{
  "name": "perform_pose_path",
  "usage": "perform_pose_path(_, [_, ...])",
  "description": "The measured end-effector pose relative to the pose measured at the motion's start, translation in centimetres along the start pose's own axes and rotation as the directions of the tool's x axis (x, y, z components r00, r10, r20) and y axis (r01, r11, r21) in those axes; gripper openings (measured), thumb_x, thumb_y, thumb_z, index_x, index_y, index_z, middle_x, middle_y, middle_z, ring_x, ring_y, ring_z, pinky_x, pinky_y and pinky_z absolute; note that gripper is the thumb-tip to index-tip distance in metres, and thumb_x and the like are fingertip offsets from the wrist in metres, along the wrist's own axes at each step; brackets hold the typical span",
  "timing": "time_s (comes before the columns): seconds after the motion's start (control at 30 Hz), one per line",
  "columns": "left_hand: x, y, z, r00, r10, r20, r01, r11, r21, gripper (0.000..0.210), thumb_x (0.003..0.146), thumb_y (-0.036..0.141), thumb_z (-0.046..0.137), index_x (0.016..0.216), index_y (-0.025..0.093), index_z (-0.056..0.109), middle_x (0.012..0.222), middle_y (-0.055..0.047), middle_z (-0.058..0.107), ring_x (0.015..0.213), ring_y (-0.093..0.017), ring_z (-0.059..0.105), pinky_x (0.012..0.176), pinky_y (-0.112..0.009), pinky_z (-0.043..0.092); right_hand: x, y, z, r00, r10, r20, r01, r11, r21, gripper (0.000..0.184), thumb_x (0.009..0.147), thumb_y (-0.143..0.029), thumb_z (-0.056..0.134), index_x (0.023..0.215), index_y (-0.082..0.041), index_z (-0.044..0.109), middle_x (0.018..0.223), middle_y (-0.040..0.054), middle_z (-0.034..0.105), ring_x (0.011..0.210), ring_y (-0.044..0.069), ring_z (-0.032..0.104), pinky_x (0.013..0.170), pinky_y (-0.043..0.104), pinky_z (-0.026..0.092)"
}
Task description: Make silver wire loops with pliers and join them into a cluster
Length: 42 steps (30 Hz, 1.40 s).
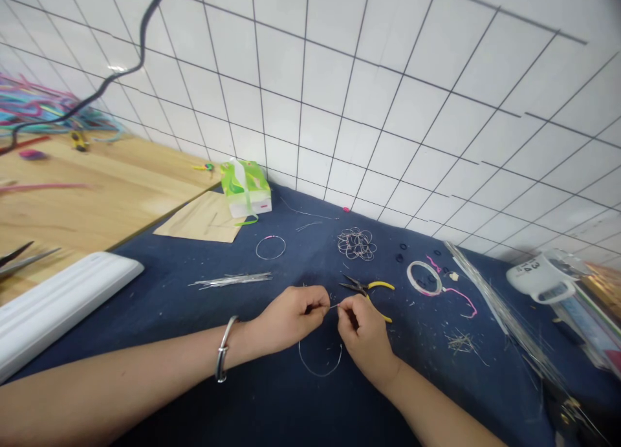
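Note:
My left hand [291,314], with a silver bangle [223,350] at its wrist, is closed in a pinch. Facing it, my right hand [366,340] also pinches, and a short stretch of thin metal wire [334,306] spans the small gap between the fingertips. A curved wire [317,374] hangs in an open loop below my hands; whether it is the same piece I cannot tell. Just behind my right hand lie yellow-handled pliers [381,284], partly hidden by it. A bundle of straight wires [233,279] rests left of my hands.
On the dark blue cloth [194,395] lie a single wire ring [270,247], a pile of wire rings [357,244], a white roll [424,278] with pink cord, and wire scraps [463,343]. A tissue pack [246,188] stands near the tiled wall, a white mug [538,275] at right.

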State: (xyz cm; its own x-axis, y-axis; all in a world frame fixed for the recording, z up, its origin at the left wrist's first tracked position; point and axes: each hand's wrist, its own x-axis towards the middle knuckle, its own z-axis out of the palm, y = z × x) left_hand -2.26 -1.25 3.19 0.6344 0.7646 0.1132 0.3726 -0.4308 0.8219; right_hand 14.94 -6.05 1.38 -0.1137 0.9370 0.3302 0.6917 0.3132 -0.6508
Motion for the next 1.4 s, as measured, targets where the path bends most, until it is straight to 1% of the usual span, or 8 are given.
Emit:
perform_pose_path(0.17, [0.0,-0.2,0.1,1.000,0.025,-0.001,-0.025,1.000,0.011,0.013,0.073,0.008,0.042,0.067,0.016,0.049,0.061,0.005,0.045,0.057,-0.008,0.039,0.052,-0.019,0.030,-0.1,0.1,0.0,0.998,-0.038,0.059,0.041,0.998,-0.051,0.014,0.078,-0.008,0.042,0.076,-0.020,0.049,0.073,0.0027,0.051,0.070,0.016,0.047,0.065,0.028,0.036])
perform_pose_path(0.43, [0.2,-0.1,-0.3,0.997,0.047,0.059,-0.048,0.999,0.012,0.017,0.075,0.006,0.040,0.071,0.016,0.052,0.065,0.004,0.048,0.060,-0.008,0.042,0.055,-0.019,0.032,0.0,0.3,-0.1,0.998,-0.052,0.018,0.053,0.997,-0.053,0.011,0.077,-0.009,0.043,0.076,-0.019,0.049,0.073,0.0012,0.051,0.070,0.014,0.047,0.065,0.026,0.036])
perform_pose_path(0.87, [0.2,0.0,0.0,0.999,0.034,0.027,-0.035,0.999,0.016,0.015,0.080,0.011,0.041,0.075,0.016,0.054,0.068,0.004,0.052,0.062,-0.008,0.046,0.057,-0.020,0.035,-0.2,0.5,0.1,0.997,-0.062,0.053,0.065,0.996,-0.054,0.011,0.076,-0.009,0.043,0.075,-0.018,0.049,0.071,0.0008,0.048,0.069,0.013,0.046,0.065,0.025,0.035])
perform_pose_path(1.07, [0.3,-0.4,0.3,0.999,0.012,0.032,-0.009,0.994,-0.110,0.014,0.083,0.016,0.043,0.082,0.017,0.057,0.073,0.002,0.054,0.067,-0.010,0.049,0.062,-0.021,0.038,-0.1,0.1,-0.2,0.998,-0.047,0.032,0.047,0.999,0.020,0.009,0.077,-0.011,0.045,0.075,-0.017,0.051,0.071,0.0004,0.050,0.068,0.013,0.046,0.065,0.025,0.035])
perform_pose_path(1.17, [0.4,-1.1,0.6,0.999,-0.044,0.028,0.050,0.960,-0.277,0.015,0.082,0.019,0.045,0.093,0.018,0.056,0.072,0.002,0.053,0.064,-0.010,0.049,0.060,-0.021,0.040,0.1,-0.2,-0.6,0.998,0.062,0.030,-0.065,0.990,0.128,0.007,0.078,-0.014,0.048,0.073,-0.017,0.052,0.069,-0.0006,0.050,0.065,0.012,0.046,0.063,0.025,0.035])
perform_pose_path(1.27, [0.6,-1.5,0.7,0.997,-0.080,0.014,0.078,0.892,-0.445,0.028,0.082,0.022,0.047,0.110,0.019,0.053,0.074,0.002,0.053,0.063,-0.009,0.048,0.061,-0.023,0.042,0.3,-0.2,-0.8,0.964,0.244,0.108,-0.267,0.885,0.381,0.009,0.081,-0.022,0.049,0.073,-0.018,0.052,0.062,-0.0029,0.046,0.057,0.010,0.042,0.055,0.024,0.034])
perform_pose_path(1.33, [0.6,-1.4,0.5,0.997,-0.074,0.011,0.070,0.865,-0.497,0.030,0.082,0.025,0.049,0.111,0.019,0.054,0.078,0.000,0.055,0.063,-0.009,0.049,0.062,-0.024,0.043,0.5,0.0,-0.8,0.927,0.330,0.181,-0.370,0.719,0.588,0.012,0.083,-0.027,0.048,0.075,-0.018,0.050,0.059,-0.0044,0.042,0.051,0.008,0.038,0.050,0.022,0.032])
perform_pose_path(1.4, [0.5,-1.1,0.4,0.998,-0.061,0.013,0.059,0.857,-0.512,0.026,0.082,0.027,0.050,0.104,0.017,0.059,0.079,-0.001,0.056,0.063,-0.009,0.049,0.062,-0.024,0.044,0.7,0.2,-0.8,0.901,0.364,0.236,-0.408,0.530,0.743,0.014,0.083,-0.029,0.049,0.075,-0.018,0.049,0.059,-0.0045,0.041,0.050,0.007,0.036,0.047,0.021,0.029])
